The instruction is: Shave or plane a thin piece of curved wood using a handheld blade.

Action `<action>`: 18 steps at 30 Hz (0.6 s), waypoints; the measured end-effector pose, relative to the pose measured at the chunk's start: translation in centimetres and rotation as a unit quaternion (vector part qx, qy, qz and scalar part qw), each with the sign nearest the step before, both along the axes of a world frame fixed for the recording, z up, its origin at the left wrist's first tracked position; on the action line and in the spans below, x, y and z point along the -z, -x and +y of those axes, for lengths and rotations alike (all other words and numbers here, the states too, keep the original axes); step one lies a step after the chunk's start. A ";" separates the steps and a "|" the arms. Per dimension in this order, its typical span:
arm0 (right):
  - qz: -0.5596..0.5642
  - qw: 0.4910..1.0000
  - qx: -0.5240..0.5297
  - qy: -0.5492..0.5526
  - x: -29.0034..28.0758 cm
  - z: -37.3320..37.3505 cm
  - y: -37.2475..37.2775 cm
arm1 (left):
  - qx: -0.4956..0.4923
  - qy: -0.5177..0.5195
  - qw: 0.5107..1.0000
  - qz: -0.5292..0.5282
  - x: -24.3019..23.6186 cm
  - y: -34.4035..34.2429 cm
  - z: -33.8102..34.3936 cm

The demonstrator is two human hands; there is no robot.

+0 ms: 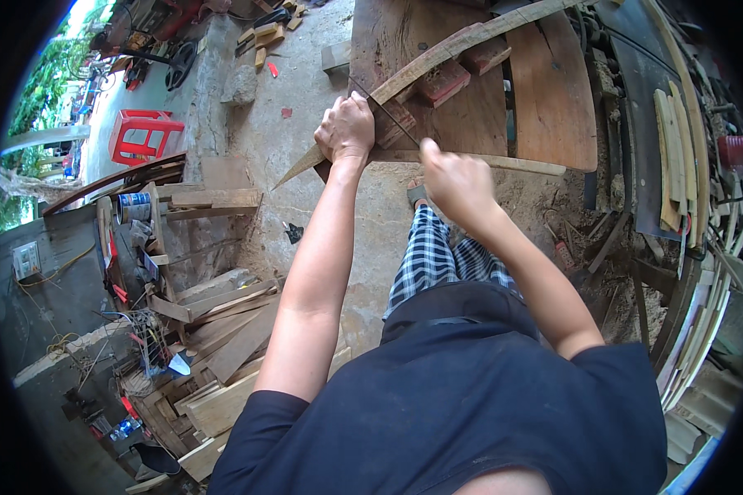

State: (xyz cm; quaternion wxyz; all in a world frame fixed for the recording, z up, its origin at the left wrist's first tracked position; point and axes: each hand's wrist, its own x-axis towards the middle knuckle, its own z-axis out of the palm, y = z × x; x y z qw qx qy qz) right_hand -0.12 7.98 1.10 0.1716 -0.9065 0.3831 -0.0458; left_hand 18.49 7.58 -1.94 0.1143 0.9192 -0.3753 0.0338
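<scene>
My left hand is closed around a long, slightly curved wooden strip, near its pointed left end. That end sticks out past the bench edge. In my right hand, somewhat blurred, is a saw, seen edge-on as a thin dark blade. The blade crosses the strip just right of my left hand; its teeth and handle cannot be made out. Reddish wooden blocks lie under the strip on a brown plank bench.
A second strip lies along the bench's near edge. Offcuts and boards are heaped at left, beyond them a red plastic stool. Stacked slats stand at right. Sawdust and scraps lie on the concrete floor.
</scene>
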 end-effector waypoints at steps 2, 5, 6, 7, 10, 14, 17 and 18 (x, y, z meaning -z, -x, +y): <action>0.072 0.996 -0.001 -0.046 -1.6 1.6 2.7 | 0.003 -0.001 1.000 -0.002 0.1 -0.2 -0.1; 0.027 0.999 0.006 -0.016 -0.4 -1.2 -0.3 | 0.022 0.000 1.000 0.000 -0.4 0.7 -0.6; -0.020 1.000 0.006 0.017 0.5 -2.5 -1.9 | 0.026 -0.001 1.000 0.003 -0.4 0.8 -1.0; -0.028 0.999 0.012 0.018 0.9 -3.7 -3.6 | 0.035 0.003 0.999 -0.002 -0.1 0.9 -1.3; -0.040 0.999 0.013 0.026 1.1 -3.1 -4.2 | 0.005 -0.016 1.000 0.003 0.3 0.2 -0.7; 0.004 1.000 0.001 -0.020 -0.5 0.3 1.4 | 0.007 -0.011 1.000 -0.003 0.3 -0.1 -0.4; -0.011 1.000 0.001 -0.013 -0.1 -0.5 0.4 | 0.022 -0.007 1.000 0.002 -0.4 0.2 -0.4; -0.039 0.999 -0.003 0.015 0.5 -1.8 -1.2 | 0.026 -0.004 1.000 0.001 -0.4 0.4 -0.7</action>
